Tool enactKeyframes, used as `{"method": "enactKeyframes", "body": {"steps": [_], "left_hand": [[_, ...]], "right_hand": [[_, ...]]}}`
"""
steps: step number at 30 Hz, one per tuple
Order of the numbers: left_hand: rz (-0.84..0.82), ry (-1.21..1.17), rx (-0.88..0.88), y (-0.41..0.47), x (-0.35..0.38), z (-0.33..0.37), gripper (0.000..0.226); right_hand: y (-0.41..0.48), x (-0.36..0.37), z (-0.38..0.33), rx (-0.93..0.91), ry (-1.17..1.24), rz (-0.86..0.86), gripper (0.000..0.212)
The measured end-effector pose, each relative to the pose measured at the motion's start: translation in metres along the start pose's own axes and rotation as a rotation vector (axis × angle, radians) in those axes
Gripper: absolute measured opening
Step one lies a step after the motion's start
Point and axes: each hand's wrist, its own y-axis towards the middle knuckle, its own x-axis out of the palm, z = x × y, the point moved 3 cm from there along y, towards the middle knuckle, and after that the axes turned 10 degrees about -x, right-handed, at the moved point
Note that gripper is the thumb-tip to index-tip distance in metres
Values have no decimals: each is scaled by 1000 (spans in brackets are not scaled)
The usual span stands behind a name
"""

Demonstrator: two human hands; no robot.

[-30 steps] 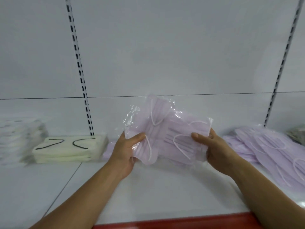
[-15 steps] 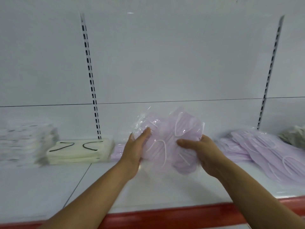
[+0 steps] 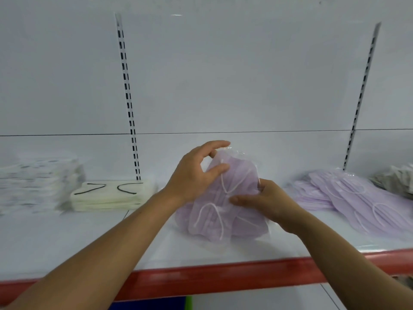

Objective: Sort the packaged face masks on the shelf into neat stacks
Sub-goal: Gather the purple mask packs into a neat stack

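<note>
in hand: bundle of lilac face masks in clear plastic packets (image 3: 225, 211), held upright mid-shelf. Lower edge seems to touch the white shelf with red front lip (image 3: 89, 240). Packets in it sit skewed, not squared.
left hand (image 3: 194, 177): grip pinches the bundle's top corner, thumb on the front, forefinger hooked over the top.
right hand (image 3: 270, 203): grip wraps the bundle's right edge, thumb laid across the front face.
step (judgement): squaring the bundle edge-down before laying it flat.
done: cream flat stack of masks with black ear loops (image 3: 109, 195) sits neat, left of centre. Blurred white stack of packets (image 3: 38, 177) just beside it at far left also looks ordered, but it's too soft to confirm.
left to do: fanned loose pile of lilac packaged masks (image 3: 357, 202) on the right, spread and overlapping, apart from the bundle. Grey crumpled heap (image 3: 397, 180) at the far right edge, contents unclear.
progress (judgement): roughly midway. Left side sorted, lilac lot in work, right side not yet stacked.
risk (judgement): film looks slippery, so packets may slide out of line on release.
</note>
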Motion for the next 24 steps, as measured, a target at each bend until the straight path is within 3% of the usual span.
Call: {"method": "enactKeyframes", "body": {"steps": [2,6,9,12,14,19,24], "left_hand": [[31,-76,-32,-2,-3,1,26],[234,-327,-238,-8,-23,-20,24],[431,-620,-450,-25,-40,-43,19],[505,-776,-621,-41,-43,-65,11],[491,-800,-721,-48,-39,-76,12],[173,-651,-834,-65,-25,-85,14],[233,-687,-890,-72,-28,-92,9]], "right_hand": [[-2,-1,1,4,9,-5,25],[-11,-5,9,25,31,-91,31],[-12,-7,16,25,120,-25,30],[-9,-8,17,-4,243,68,31],[-7,-7,14,-37,318,77,38],[-6,-4,12,-56,282,71,34],[-10,3,20,-19,218,39,30]]}}
